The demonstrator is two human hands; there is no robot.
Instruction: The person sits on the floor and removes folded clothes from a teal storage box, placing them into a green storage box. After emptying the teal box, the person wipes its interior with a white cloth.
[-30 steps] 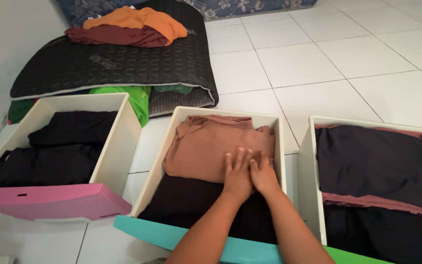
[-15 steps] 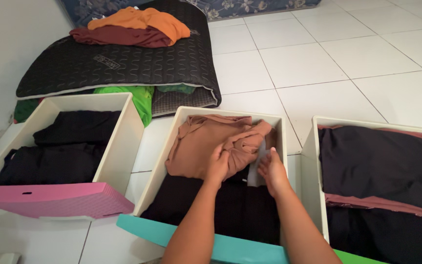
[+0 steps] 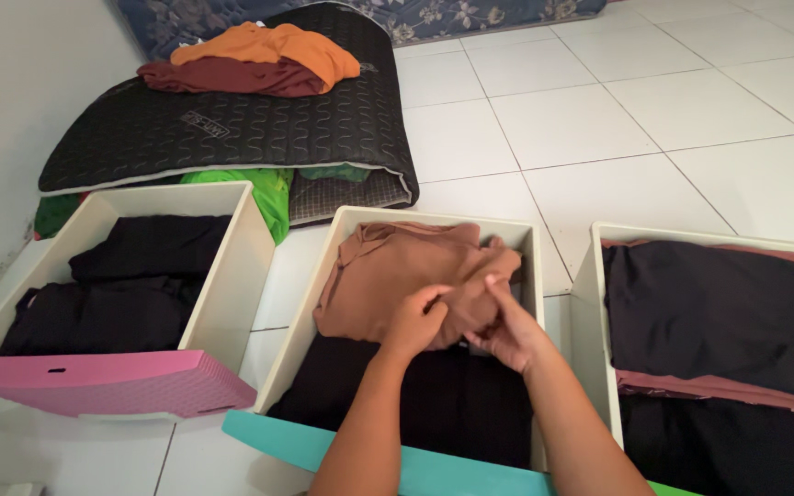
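A folded brown garment point(image 3: 388, 276) lies in the far half of the middle drawer point(image 3: 305, 317), on top of black clothing point(image 3: 397, 395). My left hand point(image 3: 413, 321) grips the brown garment's near right corner. Just to its right, my right hand point(image 3: 507, 326) pinches the same bunched corner, fingers closed on the cloth. Both forearms reach in over the drawer's turquoise front point(image 3: 314, 445).
A pink-fronted drawer point(image 3: 103, 378) of black clothes sits on the left. To the right, a third drawer point(image 3: 588, 303) holds dark and mauve clothes. Behind lie a black quilted mat point(image 3: 232, 124) with orange and maroon garments point(image 3: 250, 60), green cloth point(image 3: 264, 188), a wall at left and white tiled floor point(image 3: 618, 119).
My hands went from lying flat on the brown garment to lifting and bunching its right corner; the right hand has now closed in beside the left on that corner.
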